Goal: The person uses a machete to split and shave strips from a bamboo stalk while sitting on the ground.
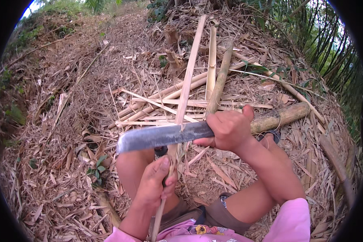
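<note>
My right hand (228, 129) grips the handle of a broad grey machete (161, 136), whose blade lies level and points left across a long thin bamboo strip (188, 76). The strip runs from near my lap up and away toward the top of the view. My left hand (154, 182) is closed around the strip's near end, just below the blade. The blade touches the strip where they cross. My bare knees and pink sleeves show at the bottom.
Several split bamboo slats (211, 60) and poles lie piled ahead on dry leaf litter. A thick bamboo log (282, 115) lies to the right behind my right hand. Standing bamboo stems (330, 44) rise at the upper right. A dirt slope climbs on the left.
</note>
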### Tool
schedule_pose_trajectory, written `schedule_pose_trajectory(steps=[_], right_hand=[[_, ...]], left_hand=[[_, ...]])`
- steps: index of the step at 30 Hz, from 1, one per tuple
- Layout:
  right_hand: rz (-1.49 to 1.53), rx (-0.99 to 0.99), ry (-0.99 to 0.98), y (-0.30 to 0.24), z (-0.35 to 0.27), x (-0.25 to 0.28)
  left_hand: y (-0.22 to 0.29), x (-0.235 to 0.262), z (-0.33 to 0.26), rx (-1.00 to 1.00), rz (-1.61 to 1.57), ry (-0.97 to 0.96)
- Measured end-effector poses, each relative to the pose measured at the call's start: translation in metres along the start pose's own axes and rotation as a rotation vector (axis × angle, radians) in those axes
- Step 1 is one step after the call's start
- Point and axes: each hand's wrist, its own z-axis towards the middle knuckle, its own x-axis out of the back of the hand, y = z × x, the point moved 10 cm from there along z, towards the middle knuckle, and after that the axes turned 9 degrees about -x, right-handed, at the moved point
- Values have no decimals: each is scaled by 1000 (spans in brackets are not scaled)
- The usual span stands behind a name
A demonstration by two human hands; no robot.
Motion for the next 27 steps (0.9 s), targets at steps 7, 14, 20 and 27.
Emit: schedule_pose_trajectory(steps=[7,14,20,27], right_hand=[[-232,58,109,3,15,12],[-43,106,-35,-38,3,10],[-265,-466,-161,127,22,-10],[-59,-168,6,84,20,-24]], left_hand=[[-3,-2,-5,23,-79,-23],[-6,-2,-3,66,-106,14],[-27,11,-28,179,-80,-73],[-34,26,-56,259,30,-39]])
